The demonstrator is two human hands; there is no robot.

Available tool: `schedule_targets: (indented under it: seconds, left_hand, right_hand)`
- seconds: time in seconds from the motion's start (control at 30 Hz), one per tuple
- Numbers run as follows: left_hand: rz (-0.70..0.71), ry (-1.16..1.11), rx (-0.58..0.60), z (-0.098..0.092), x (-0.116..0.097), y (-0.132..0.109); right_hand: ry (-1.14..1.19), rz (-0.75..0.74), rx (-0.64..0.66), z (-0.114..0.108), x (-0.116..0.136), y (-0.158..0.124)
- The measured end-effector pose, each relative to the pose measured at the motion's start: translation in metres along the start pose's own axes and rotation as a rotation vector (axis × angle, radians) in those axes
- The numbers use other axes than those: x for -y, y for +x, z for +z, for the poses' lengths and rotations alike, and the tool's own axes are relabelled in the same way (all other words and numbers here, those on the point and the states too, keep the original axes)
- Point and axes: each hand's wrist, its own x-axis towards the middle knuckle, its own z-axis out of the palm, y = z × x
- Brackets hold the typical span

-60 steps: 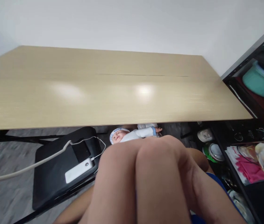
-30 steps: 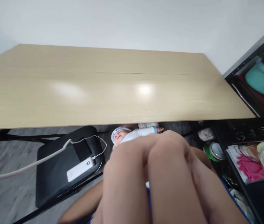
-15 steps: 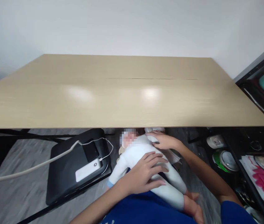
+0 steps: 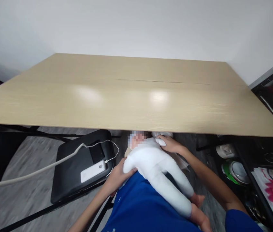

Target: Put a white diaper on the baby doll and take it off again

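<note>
The left hand [image 4: 117,175] is curled around the near arm of a doll [image 4: 155,164] in a white suit, and the right hand [image 4: 171,144] closes over its far shoulder, the doll lying across the lap in blue cloth just under the table [image 4: 136,96] edge. To lift it cleanly I would judge both grips should stay close to the trunk so the loose legs do not swing into the chair [image 4: 78,170] beside it. The doll's head is tucked under the tabletop and partly hidden, the left fingers are out of sight behind the arm, and the shelf [image 4: 259,167] clutter at right is too blurred to name.
</note>
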Motion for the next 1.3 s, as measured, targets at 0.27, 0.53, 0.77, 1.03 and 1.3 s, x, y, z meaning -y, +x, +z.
schedule_targets:
  seconds: [0.27,0.53,0.77,1.03,1.3]
  left_hand:
    - [-0.008,-0.091,0.015,-0.045,-0.056,-0.053]
    - [0.093,0.058,0.044,-0.076,-0.06,-0.063]
    - [0.177,0.094,-0.025,-0.1,-0.075,0.003]
    - [0.331,0.165,-0.049,-0.125,-0.105,0.123]
    - [0.267,0.139,-0.136,-0.138,-0.128,0.188]
  right_hand:
    - [-0.021,-0.18,-0.095,-0.049,0.052,-0.033]
    - [0.005,-0.189,-0.228,-0.091,0.086,-0.054]
    - [-0.246,-0.046,-0.374,-0.12,0.078,-0.053]
    - [-0.459,0.2,-0.471,-0.142,0.033,-0.019]
    - [-0.389,0.186,-0.53,-0.149,-0.017,0.006]
